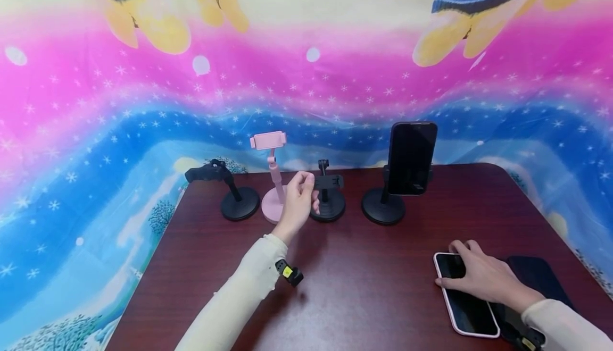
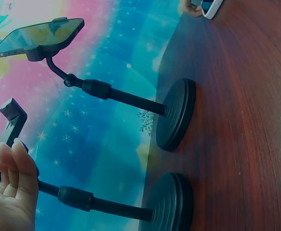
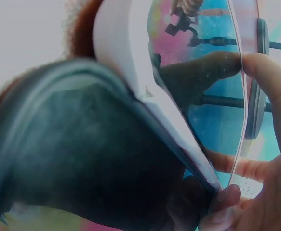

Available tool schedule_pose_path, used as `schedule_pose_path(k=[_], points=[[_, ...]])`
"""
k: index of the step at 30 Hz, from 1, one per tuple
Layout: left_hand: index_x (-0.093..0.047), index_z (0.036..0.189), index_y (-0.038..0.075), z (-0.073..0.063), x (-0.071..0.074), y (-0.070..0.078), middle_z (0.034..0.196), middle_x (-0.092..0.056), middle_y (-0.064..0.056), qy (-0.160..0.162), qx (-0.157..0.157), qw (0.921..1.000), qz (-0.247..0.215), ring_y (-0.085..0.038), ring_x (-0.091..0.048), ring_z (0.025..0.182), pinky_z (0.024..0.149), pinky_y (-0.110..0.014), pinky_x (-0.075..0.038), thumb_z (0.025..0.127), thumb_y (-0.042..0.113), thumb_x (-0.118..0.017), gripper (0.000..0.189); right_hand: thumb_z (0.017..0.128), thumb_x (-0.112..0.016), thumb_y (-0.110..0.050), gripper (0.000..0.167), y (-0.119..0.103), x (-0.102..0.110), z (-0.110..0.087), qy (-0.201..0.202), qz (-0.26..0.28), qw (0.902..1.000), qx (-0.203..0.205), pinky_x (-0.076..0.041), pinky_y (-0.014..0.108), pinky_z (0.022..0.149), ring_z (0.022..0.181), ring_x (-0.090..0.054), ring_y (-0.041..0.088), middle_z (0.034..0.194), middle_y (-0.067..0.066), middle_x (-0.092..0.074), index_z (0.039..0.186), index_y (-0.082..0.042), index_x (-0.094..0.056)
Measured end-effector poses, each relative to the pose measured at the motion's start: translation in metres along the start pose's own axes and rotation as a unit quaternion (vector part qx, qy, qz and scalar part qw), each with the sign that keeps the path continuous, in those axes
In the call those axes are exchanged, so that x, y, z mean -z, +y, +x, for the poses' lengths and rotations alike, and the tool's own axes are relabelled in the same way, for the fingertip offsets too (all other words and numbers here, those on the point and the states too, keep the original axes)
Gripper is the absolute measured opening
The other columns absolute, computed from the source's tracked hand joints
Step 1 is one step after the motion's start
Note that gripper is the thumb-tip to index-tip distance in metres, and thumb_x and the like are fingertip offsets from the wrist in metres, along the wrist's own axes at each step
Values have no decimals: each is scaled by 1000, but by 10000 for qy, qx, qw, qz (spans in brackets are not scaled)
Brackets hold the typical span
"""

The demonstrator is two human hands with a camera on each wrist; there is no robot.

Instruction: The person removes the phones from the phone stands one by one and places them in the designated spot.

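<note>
My left hand [image 1: 298,202] pinches the end of the black clamp [image 1: 330,182] on a phone stand with a round ribbed base [image 1: 330,211]. In the left wrist view, the fingers [image 2: 22,175] are bent beside that clamp [image 2: 16,118], partly hiding it. At the right front, my right hand [image 1: 493,276] holds a phone in a pale pink case [image 1: 474,316] by its edges, thumb on the left side and fingers over the far end. Beneath and beside it lies a dark phone [image 1: 538,276], partly covered by the hand and wrist.
Right of the gripped stand, another black stand [image 1: 383,208] carries an upright black phone [image 1: 413,159]. A pink stand [image 1: 275,178] and a black stand [image 1: 240,203] are on the left. All stand along the back of the brown table [image 1: 364,282], before a patterned cloth [image 1: 335,85].
</note>
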State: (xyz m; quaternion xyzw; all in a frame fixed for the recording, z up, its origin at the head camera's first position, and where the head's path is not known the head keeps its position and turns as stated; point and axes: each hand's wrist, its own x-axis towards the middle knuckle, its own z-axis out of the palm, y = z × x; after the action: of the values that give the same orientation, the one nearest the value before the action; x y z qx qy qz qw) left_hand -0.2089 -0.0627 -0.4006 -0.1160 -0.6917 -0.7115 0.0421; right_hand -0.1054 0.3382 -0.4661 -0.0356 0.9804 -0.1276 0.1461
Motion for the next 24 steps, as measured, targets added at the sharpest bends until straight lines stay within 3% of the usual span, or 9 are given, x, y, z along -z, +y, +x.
schedule_pose_path(k=[5,11,15,18,21,24], points=[[-47,102,2,-4,3,-3,67,-44,-6,51,157,9998,-123,-13,-46,47,46,-26,-50,112,24,-34,27,81,-63,-77,88,3,1,-1,53,86,9999,134,-38,34,52,68,-54,18,125,22,-50,137,-11,-50],[-51,104,-2,-13,9,-9,78,-51,-14,290,33,9989,363,-13,-51,55,47,-27,-50,112,23,-36,30,89,-59,-71,77,6,7,0,146,288,9992,253,-45,36,56,86,-64,24,126,24,-56,133,-8,-56],[-53,109,-4,-22,13,-12,86,-54,-27,370,-90,9981,488,-29,-55,61,48,-27,-49,111,22,-40,29,95,-56,-65,69,7,12,1,340,451,9980,279,-51,41,61,96,-66,29,118,20,-63,130,-6,-59],[-53,112,-4,-30,14,-15,89,-55,-27,378,-97,9975,593,-42,-56,67,49,-25,-49,110,18,-43,24,99,-54,-59,63,6,14,3,572,546,9963,335,-52,43,64,95,-66,28,114,18,-67,128,-4,-60],[-54,112,-3,-37,13,-13,89,-56,-23,301,-72,9968,732,-47,-56,70,50,-28,-51,109,13,-45,19,102,-52,-53,57,4,17,5,806,640,9938,428,-52,42,64,91,-66,25,112,17,-69,128,-3,-61],[-54,109,-4,-47,9,-1,90,-58,-27,116,-58,9970,766,-48,-56,70,52,-34,-53,108,11,-45,18,105,-49,-49,52,2,19,7,985,760,9908,529,-52,42,64,91,-67,26,114,19,-69,127,-3,-61]])
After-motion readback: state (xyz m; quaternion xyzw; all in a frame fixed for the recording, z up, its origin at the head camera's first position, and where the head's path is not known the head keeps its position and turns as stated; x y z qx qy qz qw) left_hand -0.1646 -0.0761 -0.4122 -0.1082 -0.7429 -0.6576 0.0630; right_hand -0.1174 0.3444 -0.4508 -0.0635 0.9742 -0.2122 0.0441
